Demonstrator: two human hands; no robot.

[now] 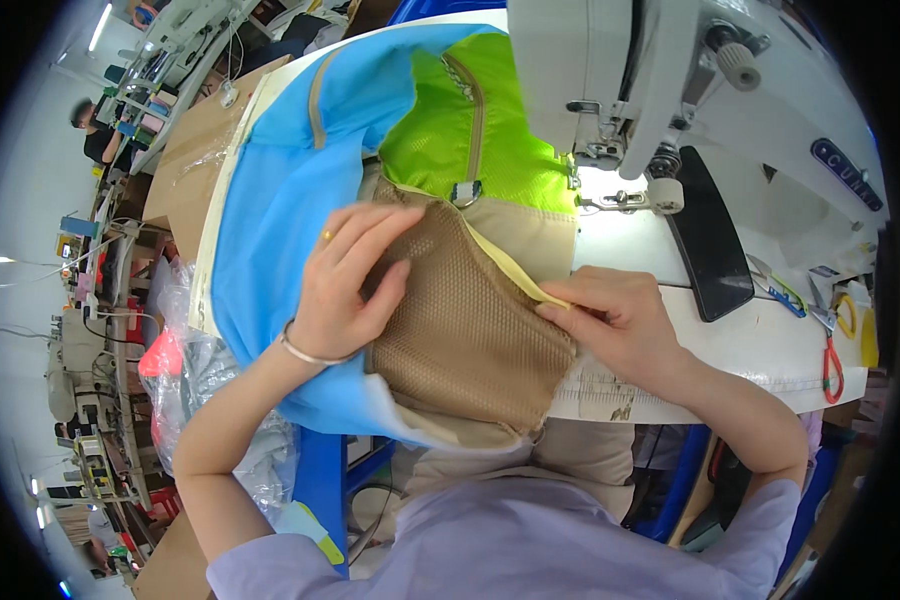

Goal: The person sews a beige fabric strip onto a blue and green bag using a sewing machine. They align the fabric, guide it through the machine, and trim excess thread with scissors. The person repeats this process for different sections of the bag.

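Fingers of the right hand (pixel 625 318) pinch yellow edging (pixel 505 262) of brown mesh (pixel 460 335) on a white table (pixel 730 350) beside a sewing machine (pixel 575 75), cardboard (pixel 185 190) leftward; left hand (pixel 348 275) arches over the mesh, fingers loosely apart

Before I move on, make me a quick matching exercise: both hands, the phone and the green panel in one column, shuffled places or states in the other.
1 Left hand
2 Right hand
3 Black phone
4 Green panel

A Lying on the white tabletop
B Crossed by a tan strip
C Pinching the yellow edging
D Over the brown mesh

Pairs: 1-D, 2-C, 3-A, 4-B.
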